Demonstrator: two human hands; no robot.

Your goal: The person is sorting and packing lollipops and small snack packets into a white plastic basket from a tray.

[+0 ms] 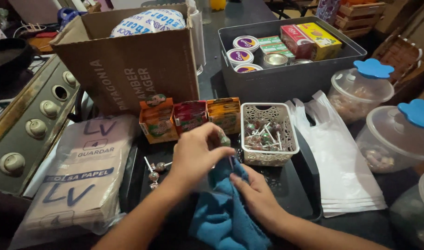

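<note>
While the white lattice basket [269, 134] already holds a good bunch of wrapped lollipops, the person is busy with one more: the left hand [196, 155] has its fingers pinched around a lollipop [223, 139], its stick pointing down toward the blue cloth [223, 215]. The right hand [256, 194] is curled into that cloth, gripping a fold of it right under the stick, so it looks like a wipe-down in progress. Judging by how things lie, most of the candy is in the basket and only a few loose lollipops [155, 171] sit on the dark tray [300, 194] to the left of the hands, so maybe three or so left. Three small candy boxes [190, 118] stand behind, in front of a cardboard box [128, 60].
</note>
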